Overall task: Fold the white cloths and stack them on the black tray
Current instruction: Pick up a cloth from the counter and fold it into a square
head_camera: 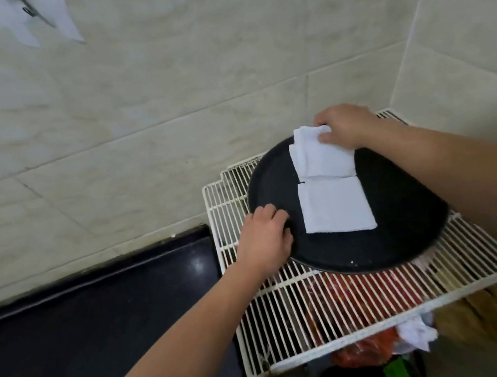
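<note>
A round black tray (407, 222) lies on a white wire rack (317, 313). One folded white cloth (335, 207) lies flat near the tray's middle. Just behind it is a second folded white cloth (317, 158), whose far end my right hand (346, 127) pinches at the tray's back. My left hand (264, 240) grips the tray's left rim, fingers curled over the edge.
The rack sits in a corner of tiled walls (161, 88), over red bags and clutter (367, 348) below. A dark glossy counter (84, 326) lies to the left of the rack. Papers hang on the wall at the top left.
</note>
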